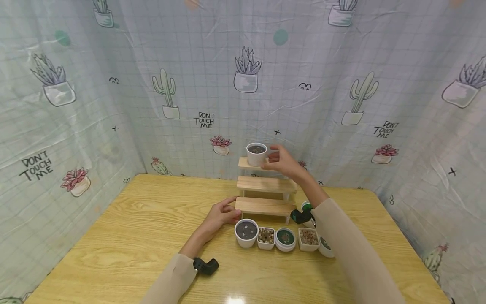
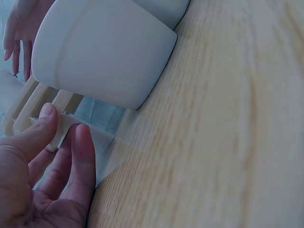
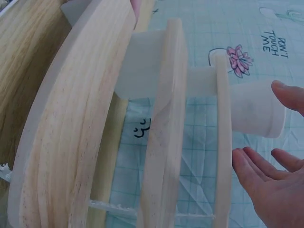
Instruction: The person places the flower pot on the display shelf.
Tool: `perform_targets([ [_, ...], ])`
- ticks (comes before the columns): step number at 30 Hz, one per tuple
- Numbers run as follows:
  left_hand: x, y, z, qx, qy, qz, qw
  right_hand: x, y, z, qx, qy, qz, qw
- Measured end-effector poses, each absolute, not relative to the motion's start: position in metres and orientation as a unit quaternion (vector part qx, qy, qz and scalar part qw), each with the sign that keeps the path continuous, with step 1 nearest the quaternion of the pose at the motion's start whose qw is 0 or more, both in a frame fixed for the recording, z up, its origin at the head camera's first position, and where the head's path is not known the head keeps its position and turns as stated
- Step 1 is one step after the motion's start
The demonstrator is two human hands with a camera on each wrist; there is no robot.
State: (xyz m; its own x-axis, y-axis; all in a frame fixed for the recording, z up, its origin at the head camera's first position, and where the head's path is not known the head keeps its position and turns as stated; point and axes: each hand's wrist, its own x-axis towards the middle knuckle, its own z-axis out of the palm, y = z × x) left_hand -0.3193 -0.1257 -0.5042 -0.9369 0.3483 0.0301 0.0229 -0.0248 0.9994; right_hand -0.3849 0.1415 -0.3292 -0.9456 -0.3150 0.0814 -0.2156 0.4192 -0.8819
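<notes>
A three-step wooden stand (image 1: 265,205) is on the table. My left hand (image 1: 218,218) pinches the left end of its lowest step, the thumb on one side and fingers on the other in the left wrist view. On the left part of the top step sits a round white pot (image 1: 256,158) with dark fill, upright. My right hand (image 1: 285,162) is just right of that pot with fingers loosely bent. A gap shows between the right thumb (image 3: 287,95) and the pot in the right wrist view; the fingertips are near the top step's edge.
In front of the stand are a white pot with dark fill (image 1: 246,230), a square pebble pot (image 1: 266,237), a green-filled pot (image 1: 285,237) and a square pot of pinkish stones (image 1: 308,238). My right sleeve (image 1: 353,249) partly covers more pots. A printed curtain (image 1: 212,50) hangs behind.
</notes>
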Motion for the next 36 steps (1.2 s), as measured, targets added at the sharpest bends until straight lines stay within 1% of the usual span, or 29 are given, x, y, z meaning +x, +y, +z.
perform_targets([
  [7,-0.319,-0.126,-0.504,0.142,0.691,0.699,0.115,-0.372,0.151,-0.328,-0.163,0.833,-0.526,0.049],
  [16,-0.319,-0.125,-0.505,0.135,0.693,0.699,0.115,-0.353,0.17,-0.331,-0.176,0.833,-0.524,0.02],
  [26,-0.318,-0.125,-0.501,0.136,0.696,0.697,0.111,-0.324,0.197,-0.335,-0.195,0.815,-0.545,0.011],
  [36,-0.318,-0.126,-0.501,0.142,0.692,0.698,0.116,-0.293,0.233,-0.354,-0.178,0.817,-0.548,0.001],
])
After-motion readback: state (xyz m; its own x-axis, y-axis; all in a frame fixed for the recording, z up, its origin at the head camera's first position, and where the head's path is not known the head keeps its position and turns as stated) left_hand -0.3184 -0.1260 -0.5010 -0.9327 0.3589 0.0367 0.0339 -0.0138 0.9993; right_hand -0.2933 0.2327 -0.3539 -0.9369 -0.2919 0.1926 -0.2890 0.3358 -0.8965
